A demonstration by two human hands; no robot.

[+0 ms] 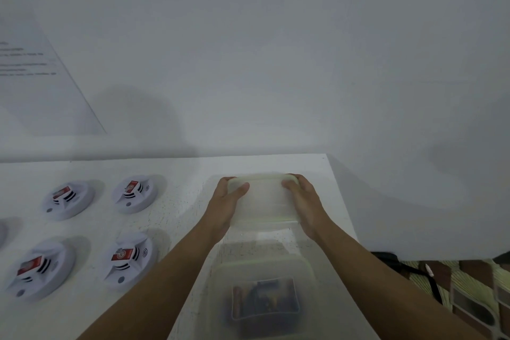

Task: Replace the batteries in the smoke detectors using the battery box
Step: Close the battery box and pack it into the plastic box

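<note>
Gripping a cloudy plastic tub [263, 201] by both sides, left hand [225, 203] and right hand [305, 203] curled round it, far back on the table [179, 201]. Sitting nearer: battery box [220, 298], batteries inside. Lying left: four smoke detectors [134, 194].

On the tabletop [179, 201], smoke detectors [134, 194] sit left of the battery box [262, 298], its lid [263, 201] just behind it.

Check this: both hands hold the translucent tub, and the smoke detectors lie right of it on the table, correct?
No: the head view shows the smoke detectors left of the translucent tub on the table. Left hand and right hand do hold it.
</note>
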